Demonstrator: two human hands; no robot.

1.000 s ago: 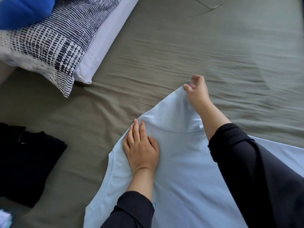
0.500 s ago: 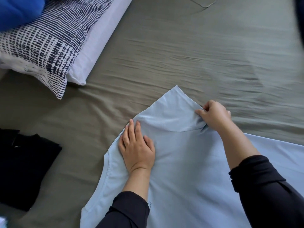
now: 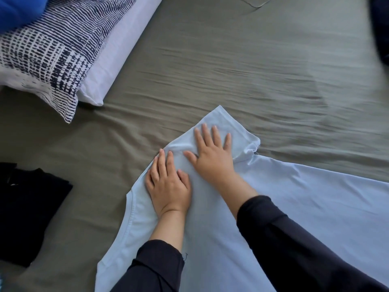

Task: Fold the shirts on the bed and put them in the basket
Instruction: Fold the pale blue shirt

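Your left hand (image 3: 168,188) lies flat on the pale blue shirt (image 3: 294,207), fingers straight and close together. Your right hand (image 3: 212,154) presses the sleeve just above it, fingers spread wide, holding nothing. The shirt lies spread on the bed (image 3: 231,70). A folded black shirt (image 3: 27,209) sits well to the left, 2 pillows (image 3: 48,49) beyond.

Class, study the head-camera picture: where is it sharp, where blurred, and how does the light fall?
Head view: soft, even daylight with no glare; both hands, left and right, and the light blue shirt look sharp; faint shadows sit under the palms; the dark shape at the top right edge is smeared; the patterned pillow bends slightly toward the corner, a wide-angle effect.
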